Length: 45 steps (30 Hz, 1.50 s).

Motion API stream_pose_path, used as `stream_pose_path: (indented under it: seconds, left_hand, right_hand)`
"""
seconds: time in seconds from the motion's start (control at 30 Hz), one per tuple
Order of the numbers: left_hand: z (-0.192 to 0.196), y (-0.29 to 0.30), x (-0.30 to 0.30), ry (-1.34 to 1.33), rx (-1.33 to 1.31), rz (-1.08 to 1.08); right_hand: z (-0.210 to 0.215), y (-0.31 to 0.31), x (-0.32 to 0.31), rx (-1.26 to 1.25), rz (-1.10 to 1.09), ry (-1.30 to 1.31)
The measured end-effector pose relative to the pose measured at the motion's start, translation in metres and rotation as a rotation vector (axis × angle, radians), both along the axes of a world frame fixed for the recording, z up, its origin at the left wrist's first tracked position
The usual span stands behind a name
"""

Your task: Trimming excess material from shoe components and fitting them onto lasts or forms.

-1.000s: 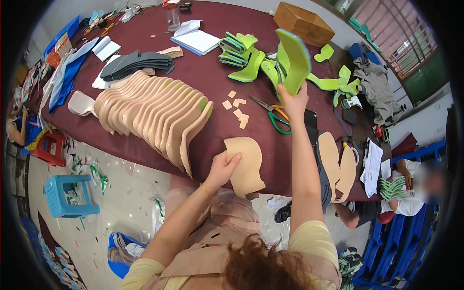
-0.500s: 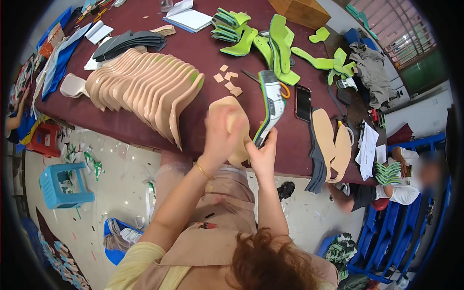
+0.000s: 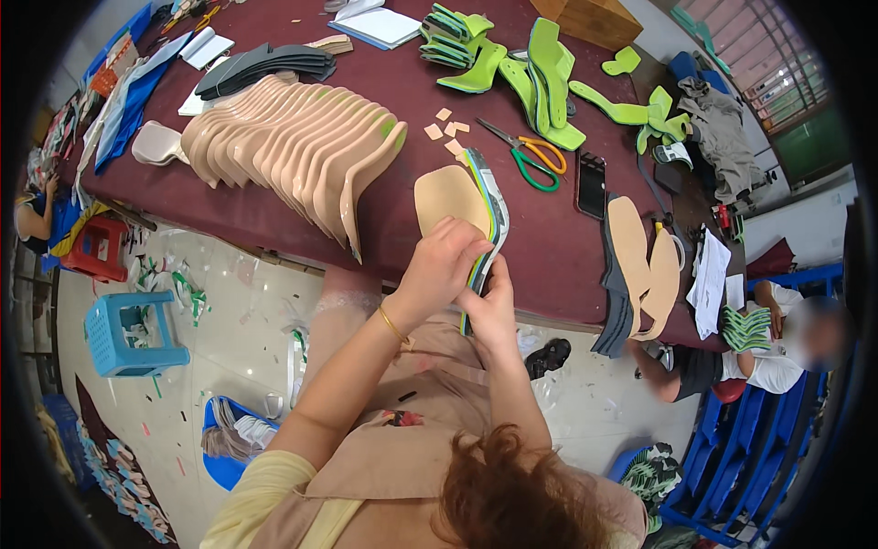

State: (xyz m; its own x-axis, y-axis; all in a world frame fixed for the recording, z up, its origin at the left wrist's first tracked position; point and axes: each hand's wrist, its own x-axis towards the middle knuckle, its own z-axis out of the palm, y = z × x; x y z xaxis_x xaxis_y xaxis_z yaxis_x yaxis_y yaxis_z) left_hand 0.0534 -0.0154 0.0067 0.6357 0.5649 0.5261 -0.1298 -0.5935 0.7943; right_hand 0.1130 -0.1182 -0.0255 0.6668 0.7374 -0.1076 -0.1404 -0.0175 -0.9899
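Note:
My right hand [image 3: 492,306] is closed around the lower part of a curved insole [image 3: 494,210], which has a white and black printed face and a green edge. It stands nearly edge-on to me. Against its left side lies a tan insole sheet [image 3: 448,197], its wide rounded end up. My left hand [image 3: 441,267] pinches where the two meet, fingers bent over the tan sheet's lower part; its fingertips touch the printed insole. How far the two pieces are joined is hidden. Small tan squares [image 3: 448,128] and scissors [image 3: 530,151] with orange and green handles lie just beyond.
A long row of tan moulded insoles [image 3: 283,156] fills the table's left side. Lime green insoles [image 3: 549,73] are piled at the back. A phone [image 3: 591,183] and flat tan insoles [image 3: 631,265] lie right. A blue stool [image 3: 137,334] stands left; another person [image 3: 777,339] sits right.
The printed insole has turned edge-on and come against the tan sheet. My left hand has moved down and right to pinch at their meeting edge. The scissors now show fully.

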Motion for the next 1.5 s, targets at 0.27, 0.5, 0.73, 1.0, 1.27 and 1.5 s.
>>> stream_pose_path:
  seconds: [0.27, 0.5, 0.73, 1.0, 1.27, 1.5]
  left_hand:
    - [-0.057, 0.000, -0.030, 0.195, 0.091, 0.067]
    - [-0.068, 0.047, 0.031, 0.644, 0.126, 0.563]
    - [-0.064, 0.042, 0.019, -0.131, -0.954, -0.004]
    - [-0.004, 0.011, -0.034, -0.351, -1.486, -0.540]
    - [0.014, 0.005, -0.038, -0.479, -1.468, -0.777]
    - [0.009, 0.003, -0.036, -0.472, -1.454, -0.830]
  right_hand:
    - [0.032, -0.014, 0.021, 0.044, -0.092, -0.018]
    - [0.021, -0.028, 0.008, 0.121, -0.059, 0.056]
    - [0.014, -0.044, 0.010, 0.313, -0.074, -0.026]
    - [0.012, -0.050, 0.002, -0.142, -0.013, -0.677]
    - [0.012, -0.045, 0.002, -0.189, -0.004, -0.771]
    - [0.017, -0.043, 0.003, -0.185, 0.005, -0.810]
